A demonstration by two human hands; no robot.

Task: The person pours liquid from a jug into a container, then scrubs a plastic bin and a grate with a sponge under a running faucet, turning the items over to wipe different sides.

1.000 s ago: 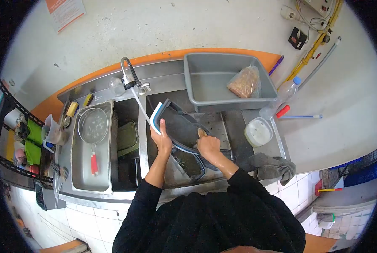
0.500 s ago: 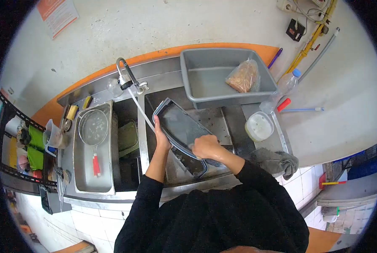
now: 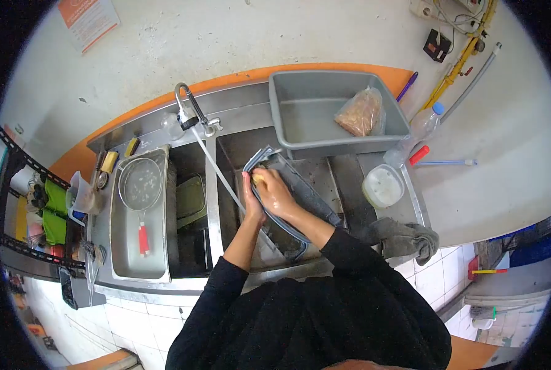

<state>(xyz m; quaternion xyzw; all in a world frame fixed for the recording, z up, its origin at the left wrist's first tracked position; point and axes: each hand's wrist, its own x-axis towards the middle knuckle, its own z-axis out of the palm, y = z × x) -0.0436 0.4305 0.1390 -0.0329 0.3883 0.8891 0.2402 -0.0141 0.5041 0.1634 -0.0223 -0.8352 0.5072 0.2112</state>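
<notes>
The right hand (image 3: 274,196) is closed over a small yellowish sponge (image 3: 258,179), only a corner of which shows past the fingers, and presses it on the upper end of a grey tray (image 3: 300,194) tilted in the sink basin (image 3: 235,154). Just beside it the left hand (image 3: 251,206) grips the tray's near edge, its fingers partly covered by the right hand. The tray's lower end is hidden behind the right forearm. A thin stream runs from the faucet (image 3: 190,112) down past the left hand.
</notes>
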